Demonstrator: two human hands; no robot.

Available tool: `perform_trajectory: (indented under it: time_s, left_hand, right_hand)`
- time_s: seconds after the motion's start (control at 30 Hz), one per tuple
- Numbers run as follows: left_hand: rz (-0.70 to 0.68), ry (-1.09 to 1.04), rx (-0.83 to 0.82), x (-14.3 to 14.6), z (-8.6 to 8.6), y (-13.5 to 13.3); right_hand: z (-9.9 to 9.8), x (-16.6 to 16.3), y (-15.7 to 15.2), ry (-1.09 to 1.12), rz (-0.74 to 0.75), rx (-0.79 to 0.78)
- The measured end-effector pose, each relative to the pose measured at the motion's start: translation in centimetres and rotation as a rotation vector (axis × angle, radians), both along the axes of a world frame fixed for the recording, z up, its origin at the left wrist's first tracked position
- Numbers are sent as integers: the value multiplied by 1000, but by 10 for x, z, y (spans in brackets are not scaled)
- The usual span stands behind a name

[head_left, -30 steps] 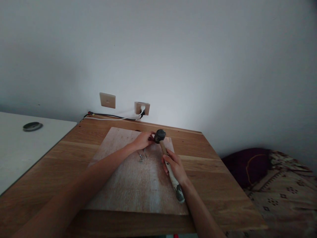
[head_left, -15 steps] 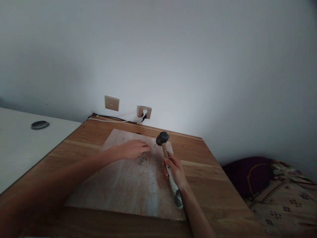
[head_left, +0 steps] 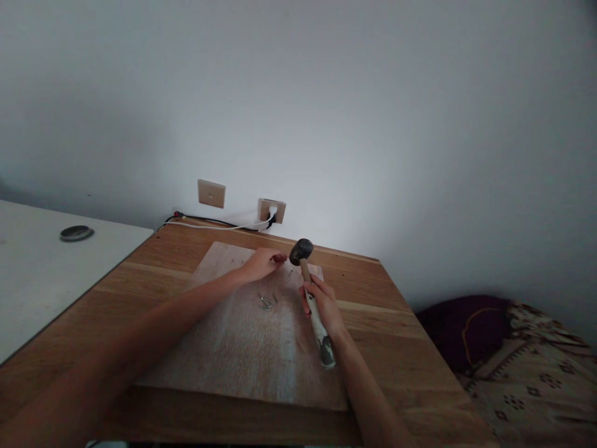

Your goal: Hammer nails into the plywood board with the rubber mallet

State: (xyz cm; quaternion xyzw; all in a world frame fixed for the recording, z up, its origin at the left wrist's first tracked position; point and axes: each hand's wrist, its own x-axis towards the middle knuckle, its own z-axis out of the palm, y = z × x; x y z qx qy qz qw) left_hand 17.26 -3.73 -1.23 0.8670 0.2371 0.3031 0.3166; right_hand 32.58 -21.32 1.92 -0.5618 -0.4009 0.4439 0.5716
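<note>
My right hand (head_left: 321,303) grips the pale, paint-worn handle of a mallet (head_left: 316,317). Its dark head (head_left: 301,250) is raised at the far right part of a wooden board (head_left: 242,354). Close to that head, my left hand (head_left: 262,264) is closed in a pinch over the board's far edge. Whatever sits between its fingertips is too small to make out. A little pile of thin metal nails (head_left: 266,302) lies on the board, nearer to me than my left hand.
Under the board is a wooden table (head_left: 387,348) against a wall. Cables (head_left: 209,225) run along its back edge to a wall socket (head_left: 278,210). A white surface (head_left: 41,274) on the left bears a dark round object (head_left: 77,233). Patterned fabric (head_left: 536,386) lies at right.
My left hand has moved from above the nails away to the far side of the board, its fingers now pinched. The mallet has shifted slightly left and farther from me.
</note>
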Motion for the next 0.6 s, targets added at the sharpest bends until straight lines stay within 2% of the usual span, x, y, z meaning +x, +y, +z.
perform_trajectory:
  time_s: [0.17, 0.37, 0.5, 0.6]
  left_hand:
    - [7, -11, 3, 4, -11, 4]
    - [-42, 21, 39, -2, -8, -1]
    - [-66, 5, 88, -3, -7, -2]
    - [-52, -4, 46, -3, -8, -1]
  right_hand:
    - [-7, -5, 14, 28, -18, -2]
    - [-22, -5, 5, 46, -22, -5]
    - [-21, -8, 1, 35, -3, -6]
    - [-17, -12, -1, 12, 8, -1]
